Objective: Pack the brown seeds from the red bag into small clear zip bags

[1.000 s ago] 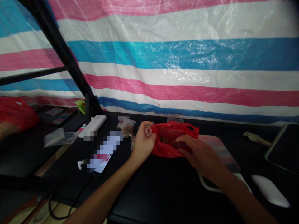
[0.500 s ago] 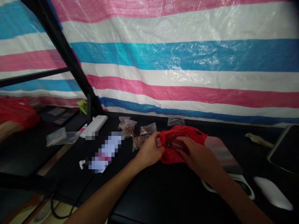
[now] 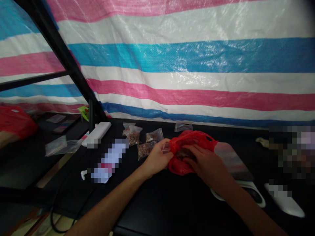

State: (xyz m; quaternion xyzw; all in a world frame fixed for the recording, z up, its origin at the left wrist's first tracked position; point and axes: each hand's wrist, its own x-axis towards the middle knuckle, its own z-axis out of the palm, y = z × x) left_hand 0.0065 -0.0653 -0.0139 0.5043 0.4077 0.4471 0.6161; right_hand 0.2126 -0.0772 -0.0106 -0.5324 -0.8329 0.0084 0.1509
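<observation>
A red plastic bag [image 3: 180, 168] stands with its mouth open on the black table, dark brown contents [image 3: 181, 154] showing inside. My left hand [image 3: 157, 155] is at the bag's left rim, thumb and fingers closed on a small clear zip bag [image 3: 166, 148]. Inside the mouth is my right hand [image 3: 203, 160], its fingers curled at the brown contents; what lies between them is partly hidden. Just left of my left hand are several small zip bags filled with brown bits, one nearest [image 3: 145, 150] and another [image 3: 134, 138] behind it.
Behind the red bag lies a flat clear zip bag [image 3: 183, 127]. A white power strip [image 3: 97, 133] and a blurred-out phone-like item [image 3: 109, 160] are on the left. To the right are a grey flat panel [image 3: 232, 160] and a white mouse [image 3: 285, 201]. Striped sheeting [image 3: 192, 78] hangs behind.
My right hand has pushed slightly deeper and left into the red bag, and the brown contents show more clearly. My left hand keeps its hold. The whole view has shifted slightly.
</observation>
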